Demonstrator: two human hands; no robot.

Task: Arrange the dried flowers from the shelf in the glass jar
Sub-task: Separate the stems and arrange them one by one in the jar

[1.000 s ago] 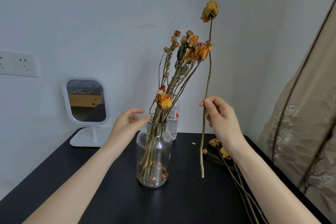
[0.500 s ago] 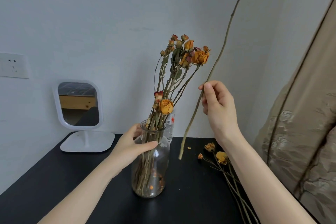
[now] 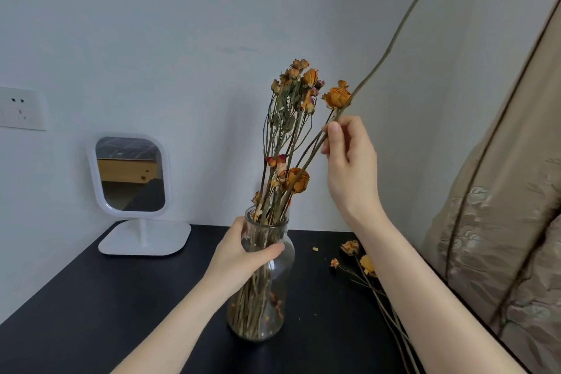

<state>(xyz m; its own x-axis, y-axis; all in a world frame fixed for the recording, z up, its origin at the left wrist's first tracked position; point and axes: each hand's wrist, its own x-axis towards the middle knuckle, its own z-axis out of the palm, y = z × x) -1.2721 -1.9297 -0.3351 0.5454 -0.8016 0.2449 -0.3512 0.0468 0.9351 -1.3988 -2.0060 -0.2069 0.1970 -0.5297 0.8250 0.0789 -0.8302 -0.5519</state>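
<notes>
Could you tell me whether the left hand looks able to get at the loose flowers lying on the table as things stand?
Probably not. The left hand grips the jar, and the loose flowers lie beyond it under the right forearm, whose hand holds a long stem.

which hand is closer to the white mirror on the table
Left. The left hand grips the neck of the glass jar, just right of the mirror. The right hand is farther right and raised, pinching a long stem.
</notes>
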